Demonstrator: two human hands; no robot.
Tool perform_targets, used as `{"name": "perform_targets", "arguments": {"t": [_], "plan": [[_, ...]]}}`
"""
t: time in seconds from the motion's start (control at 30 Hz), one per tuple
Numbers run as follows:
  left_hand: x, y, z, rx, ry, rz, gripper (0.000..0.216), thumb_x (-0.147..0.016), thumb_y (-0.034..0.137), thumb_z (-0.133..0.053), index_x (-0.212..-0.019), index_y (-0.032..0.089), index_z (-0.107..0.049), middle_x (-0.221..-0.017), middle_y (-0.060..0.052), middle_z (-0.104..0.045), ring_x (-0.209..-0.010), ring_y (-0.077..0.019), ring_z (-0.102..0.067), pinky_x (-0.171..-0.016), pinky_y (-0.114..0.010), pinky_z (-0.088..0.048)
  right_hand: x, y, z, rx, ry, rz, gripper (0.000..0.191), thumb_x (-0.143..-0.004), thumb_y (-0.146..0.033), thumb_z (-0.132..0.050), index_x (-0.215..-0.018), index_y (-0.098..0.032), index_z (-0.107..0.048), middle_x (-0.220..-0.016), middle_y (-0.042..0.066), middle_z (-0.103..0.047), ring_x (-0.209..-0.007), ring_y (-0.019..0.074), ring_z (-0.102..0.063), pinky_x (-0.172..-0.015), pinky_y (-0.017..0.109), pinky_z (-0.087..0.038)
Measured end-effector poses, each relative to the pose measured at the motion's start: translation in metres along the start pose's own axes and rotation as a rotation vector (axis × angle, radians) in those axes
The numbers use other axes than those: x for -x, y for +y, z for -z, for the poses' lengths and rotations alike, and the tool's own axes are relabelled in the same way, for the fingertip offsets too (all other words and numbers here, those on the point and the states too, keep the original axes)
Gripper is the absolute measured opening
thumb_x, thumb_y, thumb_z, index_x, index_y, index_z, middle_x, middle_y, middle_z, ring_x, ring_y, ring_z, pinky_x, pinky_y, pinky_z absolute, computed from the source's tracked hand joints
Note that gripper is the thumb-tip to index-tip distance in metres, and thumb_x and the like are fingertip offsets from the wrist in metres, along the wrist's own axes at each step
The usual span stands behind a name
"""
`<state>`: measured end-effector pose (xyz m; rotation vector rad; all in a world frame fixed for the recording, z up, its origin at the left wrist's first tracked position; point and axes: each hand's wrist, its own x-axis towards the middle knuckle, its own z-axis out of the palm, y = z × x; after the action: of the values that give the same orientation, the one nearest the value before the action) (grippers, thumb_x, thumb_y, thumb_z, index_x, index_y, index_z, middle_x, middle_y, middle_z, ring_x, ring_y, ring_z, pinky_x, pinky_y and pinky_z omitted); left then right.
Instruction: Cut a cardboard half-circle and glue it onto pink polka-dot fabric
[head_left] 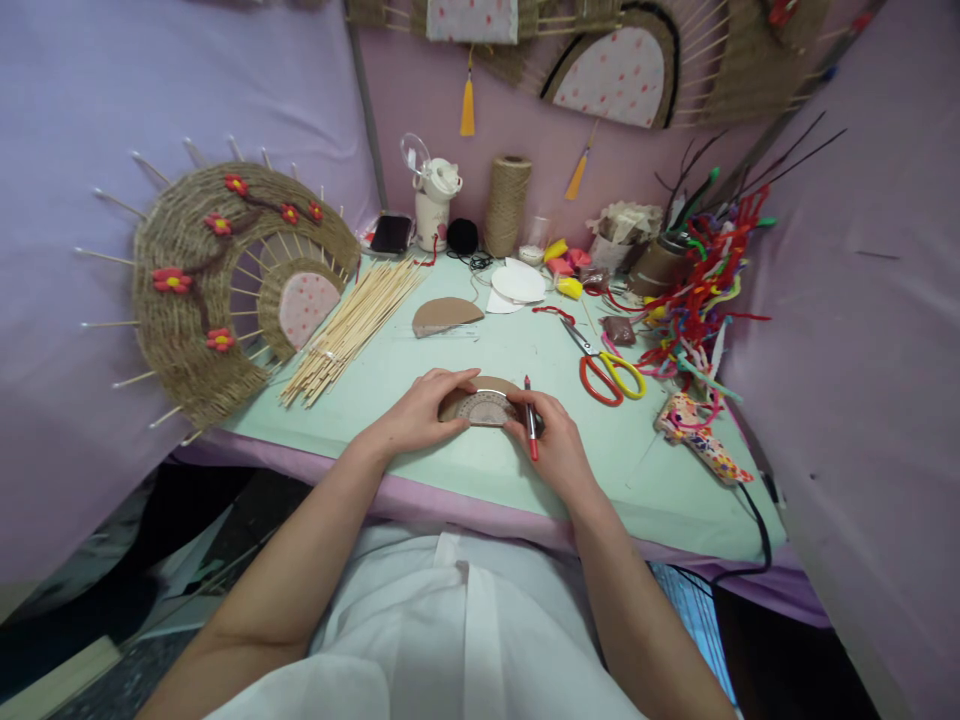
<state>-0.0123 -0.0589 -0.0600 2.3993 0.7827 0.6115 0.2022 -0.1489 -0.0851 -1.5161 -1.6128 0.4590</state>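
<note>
My left hand (pixel 426 408) lies with its fingers curved over a clear protractor (pixel 486 408), pressing it onto a brown cardboard half-disc (pixel 501 386) near the front edge of the green table (pixel 375 400). My right hand (pixel 553 443) steadies the protractor's right end and grips a red marker (pixel 530 425), its tip pointing away from me. A second brown half-disc (pixel 444 315) lies farther back on the table.
A bundle of bamboo sticks (pixel 358 323) lies to the left, beside a woven jute fan (pixel 225 285) with red flowers. Red-and-yellow scissors (pixel 609 368), pipe cleaners (pixel 701 290), a patterned glue gun (pixel 697 440) and a twine spool (pixel 506 205) stand right and behind.
</note>
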Motion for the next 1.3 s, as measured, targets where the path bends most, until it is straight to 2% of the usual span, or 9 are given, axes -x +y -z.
{"name": "perform_targets", "arguments": {"t": [1.3], "plan": [[-0.0004, -0.0009, -0.0010, -0.048, -0.007, 0.001, 0.063, -0.082, 0.029, -0.062, -0.141, 0.024, -0.042, -0.119, -0.005, -0.063, -0.110, -0.0228, -0.053, -0.099, -0.039, -0.039, -0.0006, -0.0004, -0.0001, 0.018, 0.010, 0.022, 0.030, -0.078, -0.020, -0.066, -0.107, -0.024, -0.061, -0.107, 0.006, -0.067, -0.102, 0.0244, -0.061, -0.092, 0.041, -0.047]]}}
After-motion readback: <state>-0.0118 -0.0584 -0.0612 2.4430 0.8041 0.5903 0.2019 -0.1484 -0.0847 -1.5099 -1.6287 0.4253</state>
